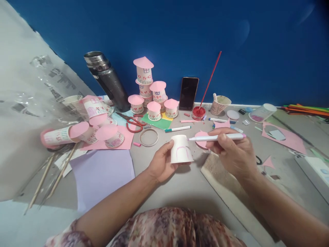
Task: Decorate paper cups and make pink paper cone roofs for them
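A white paper cup (177, 156), turned upside down, rests in my left hand (162, 161), thumb on the near side and fingers behind and below it. A pink arch outline is drawn on its wall. My right hand (235, 154) grips a white marker (212, 138) with a pink end cap; its tip points left, close to the cup's upper right side. Whether the tip touches the cup I cannot tell. Behind the hands lies a pink paper disc (200, 139), partly hidden by the marker. A green-capped marker (178, 129) lies beyond the cup.
Decorated cups with pink cone roofs (145, 79) stand stacked at the back; more lie at left. Red-handled scissors (135, 126), a tape roll (149, 138), a flask (108, 82), a phone (189, 93), a red paint pot (198, 112) and purple paper (102, 175) lie around.
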Demonstrator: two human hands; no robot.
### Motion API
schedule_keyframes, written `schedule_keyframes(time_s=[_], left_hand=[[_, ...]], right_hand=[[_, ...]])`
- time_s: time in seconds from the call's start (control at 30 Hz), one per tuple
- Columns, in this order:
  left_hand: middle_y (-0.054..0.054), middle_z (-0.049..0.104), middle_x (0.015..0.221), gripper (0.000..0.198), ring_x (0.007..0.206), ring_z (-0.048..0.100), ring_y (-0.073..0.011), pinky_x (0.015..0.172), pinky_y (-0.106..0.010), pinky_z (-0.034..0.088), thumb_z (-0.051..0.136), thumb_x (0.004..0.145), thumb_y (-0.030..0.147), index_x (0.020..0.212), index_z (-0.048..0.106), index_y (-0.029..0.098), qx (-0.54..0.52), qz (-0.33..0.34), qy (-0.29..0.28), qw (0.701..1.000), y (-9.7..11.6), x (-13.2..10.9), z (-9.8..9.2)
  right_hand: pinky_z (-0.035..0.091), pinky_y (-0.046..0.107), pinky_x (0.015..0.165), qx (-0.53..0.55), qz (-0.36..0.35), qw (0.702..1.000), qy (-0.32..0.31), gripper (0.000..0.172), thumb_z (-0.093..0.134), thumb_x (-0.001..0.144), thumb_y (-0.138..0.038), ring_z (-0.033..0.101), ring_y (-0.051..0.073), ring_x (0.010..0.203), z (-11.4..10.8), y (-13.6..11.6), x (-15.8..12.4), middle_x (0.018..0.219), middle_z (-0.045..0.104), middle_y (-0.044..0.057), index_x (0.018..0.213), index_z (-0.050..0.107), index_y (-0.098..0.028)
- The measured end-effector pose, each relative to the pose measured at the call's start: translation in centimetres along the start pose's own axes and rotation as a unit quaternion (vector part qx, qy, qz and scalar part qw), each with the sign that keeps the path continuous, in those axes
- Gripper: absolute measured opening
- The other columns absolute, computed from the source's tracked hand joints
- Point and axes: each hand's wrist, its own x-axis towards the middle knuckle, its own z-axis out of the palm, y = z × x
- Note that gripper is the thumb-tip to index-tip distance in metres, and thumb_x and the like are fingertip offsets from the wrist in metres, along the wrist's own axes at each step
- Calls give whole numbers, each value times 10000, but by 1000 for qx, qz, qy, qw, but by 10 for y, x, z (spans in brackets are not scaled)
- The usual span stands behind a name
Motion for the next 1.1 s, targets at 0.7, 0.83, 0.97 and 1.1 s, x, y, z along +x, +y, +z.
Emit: schedule_keyframes(time_s=[0.7, 0.83, 0.97, 1.1], left_hand=[[-111, 738, 889, 332, 790, 717, -258, 745, -458, 637, 591, 955, 375, 1114, 683, 98, -55, 5, 15, 998, 2, 2, -1], [-103, 742, 870, 344, 792, 739, -284, 761, -463, 627, 637, 923, 402, 1108, 679, 116, -44, 5, 4, 999, 2, 1, -1], [-102, 742, 892, 336, 771, 732, -259, 761, -429, 619, 653, 922, 383, 1124, 668, 114, -40, 17, 24, 999, 1, 0, 0], [-90, 749, 920, 336, 765, 734, -233, 763, -359, 593, 737, 876, 369, 1105, 673, 131, -23, 27, 36, 999, -3, 1, 1]], right_hand=[[461, 264, 558, -118, -50, 991, -39, 182, 725, 939, -349, 596, 149, 588, 0, 19, -25, 668, 684, 15, 838, 723, -198], [438, 263, 502, -105, -34, 993, -38, 229, 726, 933, -385, 562, 149, 537, 1, 17, -23, 597, 647, 6, 808, 712, -193], [471, 252, 505, -87, -54, 994, -31, 214, 727, 935, -374, 598, 145, 540, 2, 19, -22, 626, 677, 14, 823, 725, -192], [530, 256, 565, -122, -92, 988, -12, 111, 739, 932, -308, 682, 161, 609, 1, 21, -25, 723, 735, 27, 923, 753, -199]])
